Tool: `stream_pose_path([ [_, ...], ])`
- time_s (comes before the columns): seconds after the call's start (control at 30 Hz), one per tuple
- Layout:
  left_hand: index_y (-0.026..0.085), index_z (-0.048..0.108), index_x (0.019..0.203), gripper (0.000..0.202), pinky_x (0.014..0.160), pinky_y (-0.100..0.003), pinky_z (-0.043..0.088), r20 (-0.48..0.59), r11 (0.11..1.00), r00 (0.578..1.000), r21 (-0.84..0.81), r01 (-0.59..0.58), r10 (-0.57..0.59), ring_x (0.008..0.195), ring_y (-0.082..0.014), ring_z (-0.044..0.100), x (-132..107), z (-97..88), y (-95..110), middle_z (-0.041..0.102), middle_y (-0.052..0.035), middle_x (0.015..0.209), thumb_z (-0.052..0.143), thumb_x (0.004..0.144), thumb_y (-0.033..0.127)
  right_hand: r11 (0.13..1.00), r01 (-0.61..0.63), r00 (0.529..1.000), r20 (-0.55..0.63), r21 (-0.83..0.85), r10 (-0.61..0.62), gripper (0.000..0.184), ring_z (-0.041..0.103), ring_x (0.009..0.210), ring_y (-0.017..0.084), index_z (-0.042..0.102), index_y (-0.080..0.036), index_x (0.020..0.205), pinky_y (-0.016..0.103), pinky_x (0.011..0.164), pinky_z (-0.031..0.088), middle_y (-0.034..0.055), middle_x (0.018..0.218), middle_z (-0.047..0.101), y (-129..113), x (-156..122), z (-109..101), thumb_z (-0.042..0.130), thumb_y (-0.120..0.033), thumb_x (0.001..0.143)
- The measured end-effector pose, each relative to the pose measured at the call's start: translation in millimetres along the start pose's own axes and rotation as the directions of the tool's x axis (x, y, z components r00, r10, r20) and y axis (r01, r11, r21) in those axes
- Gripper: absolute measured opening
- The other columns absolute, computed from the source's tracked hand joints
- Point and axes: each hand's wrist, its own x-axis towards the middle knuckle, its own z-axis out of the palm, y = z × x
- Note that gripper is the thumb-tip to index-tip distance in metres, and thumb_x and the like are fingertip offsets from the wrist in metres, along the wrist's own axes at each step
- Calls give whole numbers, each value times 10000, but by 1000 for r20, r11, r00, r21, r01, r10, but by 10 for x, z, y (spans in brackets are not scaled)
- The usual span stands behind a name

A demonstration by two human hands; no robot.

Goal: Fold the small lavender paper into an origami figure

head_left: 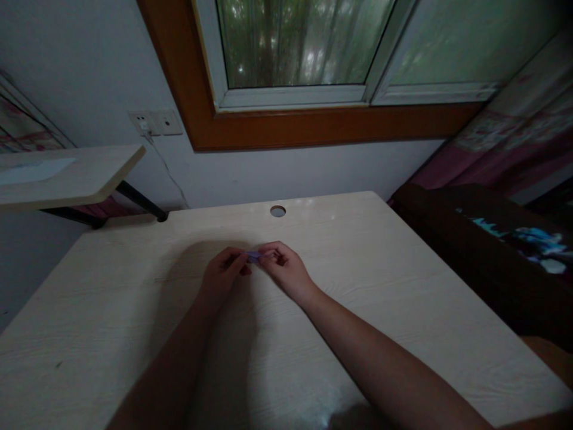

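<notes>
Between my two hands is a small piece of purple folded paper (253,257), or something that looks like it; its exact kind is too small to tell. My left hand (224,272) pinches its left end between thumb and fingers. From the other side, the fingertips of my right hand (286,266) are closed on its right end. Both hands are just above the pale wooden table (380,334), past its middle. Most of the purple piece is covered by my fingertips.
A round cable hole (278,211) lies near the table's back edge. At the left, a raised shelf (102,173) on black legs carries a white sheet (36,170). A cord hangs from a wall socket (144,123). Behind is a window (304,42); dark furniture (483,251) stands at right.
</notes>
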Motion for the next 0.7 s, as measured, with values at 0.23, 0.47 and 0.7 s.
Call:
stream_pose_path([
  [0.23,183,650,841,227,664,-243,479,10,1000,1000,16,-22,22,653,-137,615,11,-17,-23,654,10,670,626,882,404,1000,7,1000,18,-18,-7,152,585,720,144,691,-245,949,290,693,447,-13,797,651,35,4,-9,716,-279,802],
  [0.47,181,655,844,195,661,-236,468,-36,999,999,40,-28,29,640,-131,608,8,-22,-14,643,20,651,625,883,370,999,22,1000,8,-30,-22,168,586,744,151,694,-243,974,290,706,450,2,834,661,30,-4,-19,691,-349,844],
  [0.7,171,675,855,202,675,-247,482,-48,998,998,32,-48,49,655,-138,624,13,-31,-27,661,8,674,623,888,364,983,73,997,-24,-167,-78,192,576,744,151,691,-210,966,274,694,454,23,854,657,12,0,-7,663,-371,865],
])
